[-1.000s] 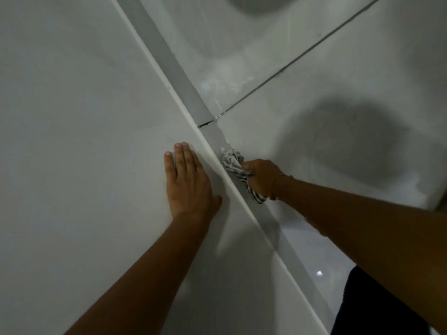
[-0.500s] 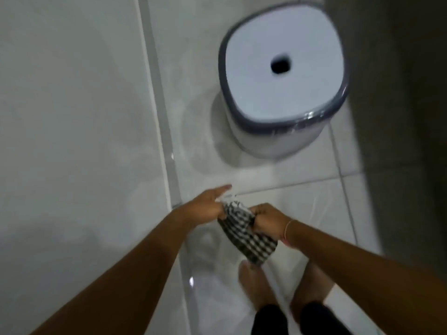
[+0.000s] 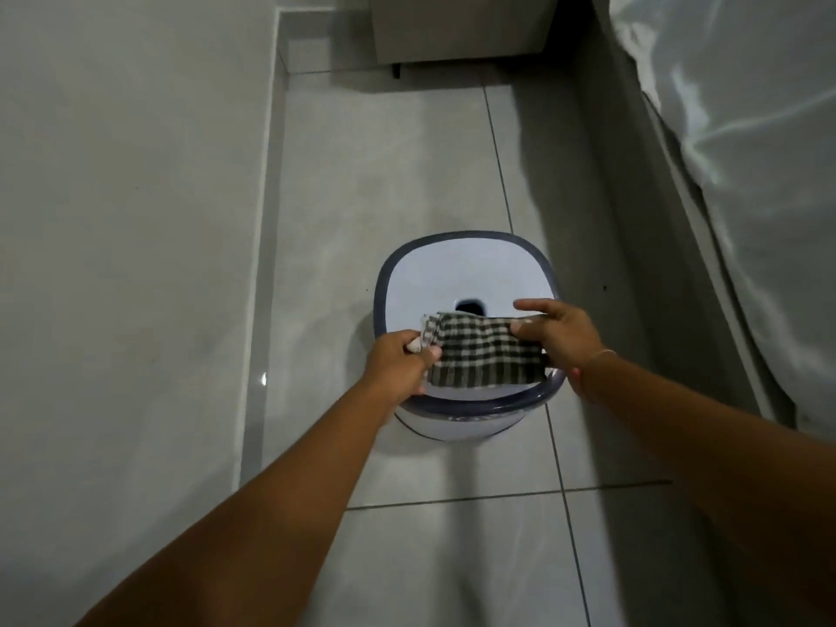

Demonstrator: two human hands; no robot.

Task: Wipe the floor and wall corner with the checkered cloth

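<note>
The checkered cloth (image 3: 486, 355), dark green and white, is stretched flat between both hands above a white stool. My left hand (image 3: 400, 364) grips its left end in a closed fist. My right hand (image 3: 554, 337) pinches its right end between thumb and fingers. The wall (image 3: 126, 219) runs along the left and meets the tiled floor (image 3: 384, 174) at a grey skirting strip (image 3: 264, 246). The far corner of wall and floor lies at the top left, well beyond my hands.
A white plastic stool with a dark grey rim (image 3: 382, 282) and a hole in its seat stands on the floor right under the cloth. A cabinet (image 3: 461, 24) stands at the back. Shiny plastic sheeting (image 3: 746, 174) covers something along the right.
One second ago my right hand rubbed the cloth along the skirting while my left hand lay flat on the wall. Since then both hands took the cloth and spread it over the stool.
</note>
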